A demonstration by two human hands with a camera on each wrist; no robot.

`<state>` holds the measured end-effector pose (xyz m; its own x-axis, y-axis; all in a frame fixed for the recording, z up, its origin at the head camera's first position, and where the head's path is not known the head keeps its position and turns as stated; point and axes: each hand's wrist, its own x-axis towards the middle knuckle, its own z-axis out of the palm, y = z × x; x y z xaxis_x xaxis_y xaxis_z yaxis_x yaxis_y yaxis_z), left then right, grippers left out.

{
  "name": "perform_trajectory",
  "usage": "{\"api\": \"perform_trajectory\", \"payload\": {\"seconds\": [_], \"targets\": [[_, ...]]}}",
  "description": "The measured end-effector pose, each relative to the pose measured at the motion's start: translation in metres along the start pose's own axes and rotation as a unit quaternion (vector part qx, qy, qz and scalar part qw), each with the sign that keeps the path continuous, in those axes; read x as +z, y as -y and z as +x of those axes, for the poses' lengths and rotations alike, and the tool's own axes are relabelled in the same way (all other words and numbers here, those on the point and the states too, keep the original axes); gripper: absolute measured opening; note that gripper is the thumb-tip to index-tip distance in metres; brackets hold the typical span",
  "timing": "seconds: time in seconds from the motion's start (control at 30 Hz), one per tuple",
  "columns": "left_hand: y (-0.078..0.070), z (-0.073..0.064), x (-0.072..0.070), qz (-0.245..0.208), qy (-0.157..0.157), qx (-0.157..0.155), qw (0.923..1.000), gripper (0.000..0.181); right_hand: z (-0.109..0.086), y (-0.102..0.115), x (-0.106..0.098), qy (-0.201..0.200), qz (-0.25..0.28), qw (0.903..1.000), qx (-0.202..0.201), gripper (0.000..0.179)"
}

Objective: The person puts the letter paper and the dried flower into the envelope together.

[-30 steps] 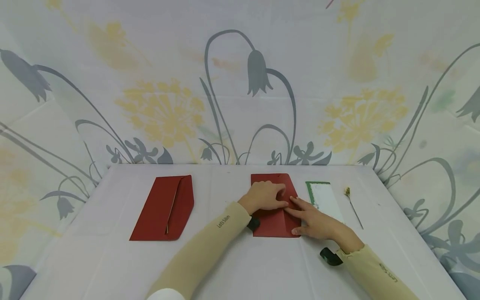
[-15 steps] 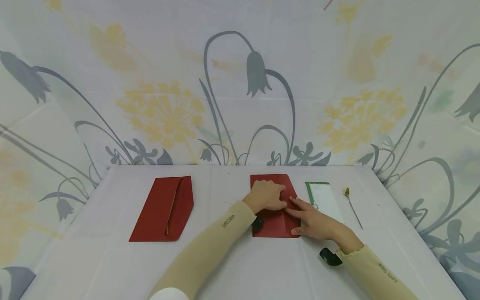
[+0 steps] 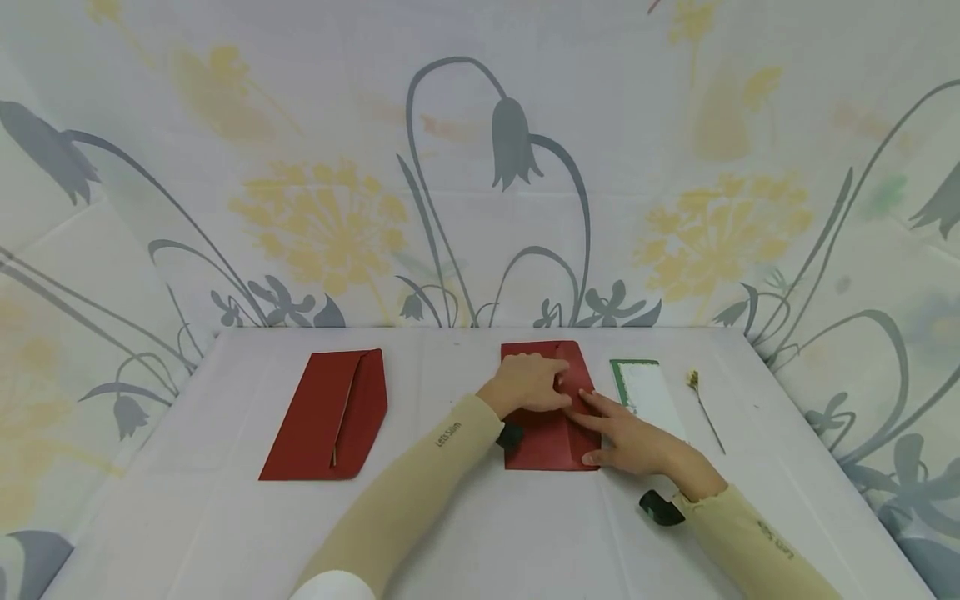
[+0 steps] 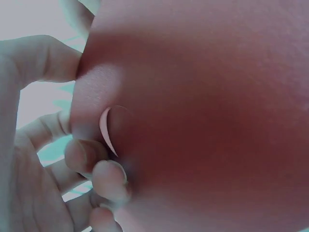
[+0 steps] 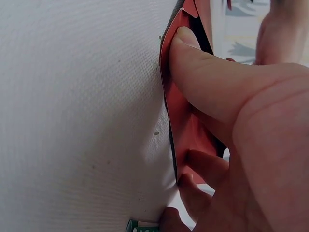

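A red envelope (image 3: 536, 450) lies on the white table in the middle of the head view. My left hand (image 3: 528, 385) reaches over it with bent fingers, pinching its paper near the flap. In the left wrist view, curled fingertips (image 4: 110, 179) sit by a curved slit (image 4: 105, 130) in the red paper. Spread over the envelope's right side is my right hand (image 3: 633, 442), its fingers fairly straight. From the right wrist, the thumb (image 5: 207, 77) rests on the red flap (image 5: 176, 106) while other fingers touch near its edge. Part of the envelope is hidden under both hands.
A second red envelope (image 3: 322, 417) lies to the left, a thin stem (image 3: 341, 421) along its flap. On the right are a white card (image 3: 645, 392) with a green border and a dried yellow flower (image 3: 693, 382) on a stem. A floral cloth (image 3: 480, 208) hangs behind.
My left hand shifts slightly, and the envelope's far edge and flap look a little raised. The right hand stays almost still. The whole head view tilts a little.
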<state>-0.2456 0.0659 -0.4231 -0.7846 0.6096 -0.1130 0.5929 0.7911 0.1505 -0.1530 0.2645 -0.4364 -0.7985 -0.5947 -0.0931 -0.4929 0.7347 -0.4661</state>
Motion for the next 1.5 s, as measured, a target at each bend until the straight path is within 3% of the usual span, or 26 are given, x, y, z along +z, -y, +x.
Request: {"api": "perform_trajectory", "payload": {"seconds": [0.1, 0.3, 1.0, 1.23, 1.5], "targets": [[0.005, 0.0, 0.005, -0.042, -0.005, 0.005, 0.9991, 0.023, 0.001, -0.001, 0.0, 0.0, 0.001, 1.0, -0.001, 0.065], [0.012, -0.001, 0.014, -0.108, -0.009, 0.023, 0.9939, 0.022, 0.0, 0.0, -0.002, -0.007, 0.015, 0.9998, 0.015, 0.067], [0.013, -0.001, 0.013, -0.166, -0.001, 0.01, 0.9861, 0.021, -0.003, 0.004, -0.011, -0.051, 0.005, 0.9983, 0.027, 0.065], [0.015, 0.0, 0.016, -0.169, -0.002, 0.01, 0.9855, 0.021, -0.009, -0.005, -0.015, -0.097, 0.005, 0.9943, 0.043, 0.054], [0.016, 0.0, 0.019, -0.173, 0.001, 0.01, 0.9849, 0.021, -0.021, -0.024, -0.02, -0.179, 0.003, 0.982, 0.058, 0.047]]}}
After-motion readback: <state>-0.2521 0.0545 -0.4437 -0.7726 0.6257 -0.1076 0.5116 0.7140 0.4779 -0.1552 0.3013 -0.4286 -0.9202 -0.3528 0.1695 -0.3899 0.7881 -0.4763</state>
